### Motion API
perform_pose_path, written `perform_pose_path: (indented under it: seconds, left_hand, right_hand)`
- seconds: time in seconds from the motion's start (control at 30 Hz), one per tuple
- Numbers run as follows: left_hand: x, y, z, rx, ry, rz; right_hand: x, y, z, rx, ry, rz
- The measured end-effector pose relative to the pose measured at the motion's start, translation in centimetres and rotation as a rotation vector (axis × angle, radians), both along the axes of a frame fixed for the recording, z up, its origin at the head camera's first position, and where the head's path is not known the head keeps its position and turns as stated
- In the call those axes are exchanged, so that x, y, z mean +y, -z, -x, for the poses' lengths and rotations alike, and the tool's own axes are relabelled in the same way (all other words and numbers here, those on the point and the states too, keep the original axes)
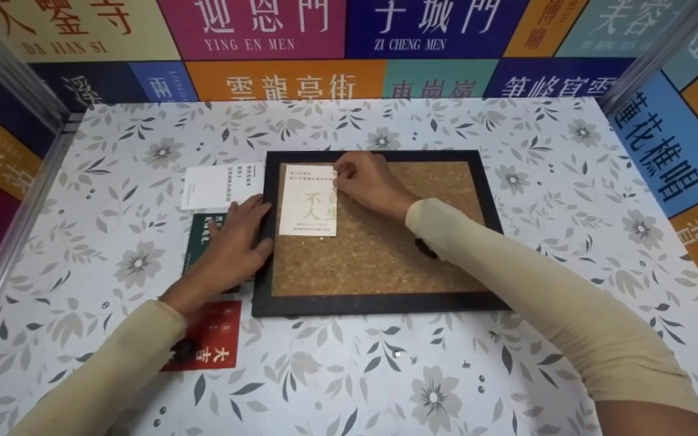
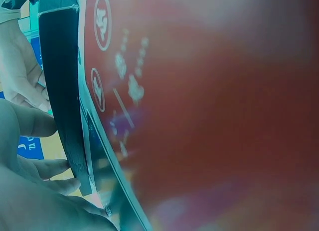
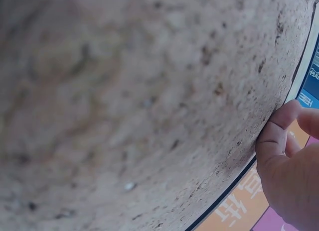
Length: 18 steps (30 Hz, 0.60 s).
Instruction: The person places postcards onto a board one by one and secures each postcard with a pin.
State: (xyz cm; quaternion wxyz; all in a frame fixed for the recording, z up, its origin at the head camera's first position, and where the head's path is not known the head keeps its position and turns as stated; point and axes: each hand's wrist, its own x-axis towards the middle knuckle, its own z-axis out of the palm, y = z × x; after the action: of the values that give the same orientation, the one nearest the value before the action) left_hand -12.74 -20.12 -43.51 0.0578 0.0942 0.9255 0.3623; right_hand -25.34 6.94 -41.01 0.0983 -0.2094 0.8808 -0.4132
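A cork board (image 1: 379, 260) in a black frame (image 1: 355, 305) lies on the table. On its upper left part is a white card (image 1: 306, 209) with pale gold characters. My right hand (image 1: 368, 183) is at that card's upper right corner, index finger bent and its tip close to thumb; I cannot tell whether a small thing is between them. In the right wrist view the bent index finger (image 3: 271, 139) meets the board near its edge. My left hand (image 1: 234, 242) rests against the frame's left side, fingers spread and fingertips touching it, over a green card (image 1: 196, 236).
Left of the board lie another white card (image 1: 203, 186) and a red card (image 1: 219, 339), partly under the left forearm. Small pins (image 1: 466, 364) lie on the flowered table (image 1: 325, 387) in front of the board. Colourful printed walls (image 1: 282, 79) stand behind and at both sides.
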Motion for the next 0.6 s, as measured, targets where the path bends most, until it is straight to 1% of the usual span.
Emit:
perform_pose_path:
  seconds: [0.2, 0.23, 0.3, 0.5, 0.6]
  left_hand:
    - [0.16, -0.16, 0.01, -0.012, -0.008, 0.032]
    - [0.24, -0.45, -0.06, -0.026, -0.009, 0.039]
    - [0.28, -0.61, -0.07, -0.036, -0.011, 0.047]
    - [0.38, -0.80, -0.11, -0.036, -0.011, 0.043]
    - [0.33, -0.55, -0.11, -0.025, -0.010, 0.028]
  right_hand:
    - [0.23, 0.03, -0.11, -0.016, -0.016, 0.047]
    - [0.24, 0.03, -0.12, -0.018, -0.016, 0.051]
    - [0.28, 0.02, -0.16, -0.015, -0.012, 0.055]
    - [0.58, -0.17, -0.60, -0.003, 0.003, 0.060]
    - [0.90, -0.35, -0.87, -0.011, 0.002, 0.067]
